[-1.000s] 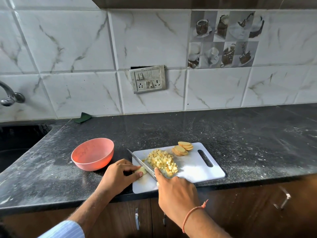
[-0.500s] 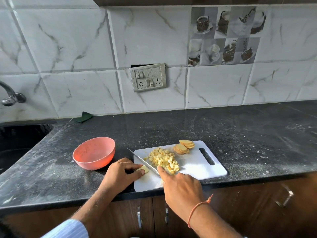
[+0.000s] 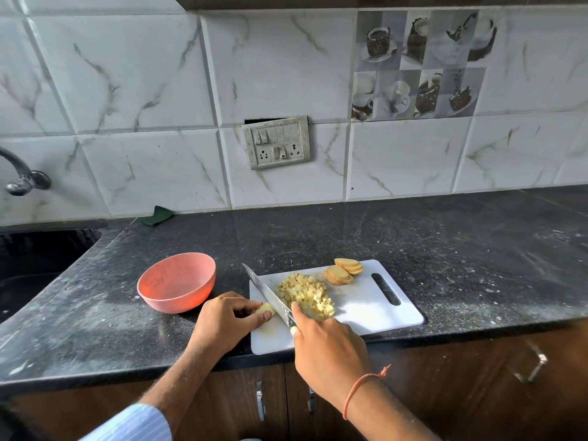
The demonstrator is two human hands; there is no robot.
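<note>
Right hand grasps the steel-bladed knife, handle hidden; left hand pinches a pale yellow vegetable piece, partly covered.

Matt plastic, mottled steel, polished stone.
The white rectangular plastic cutting board looks smooth and matt. On it, the grey steel knife has a dull, mottled sheen, and the pale yellow vegetable piece looks matt. At the board's ten o'clock, the salmon-pink round plastic bowl is satin. The black speckled stone counter is polished but scuffed, and the white marble-look wall tiles at twelve o'clock are glossy.
</note>
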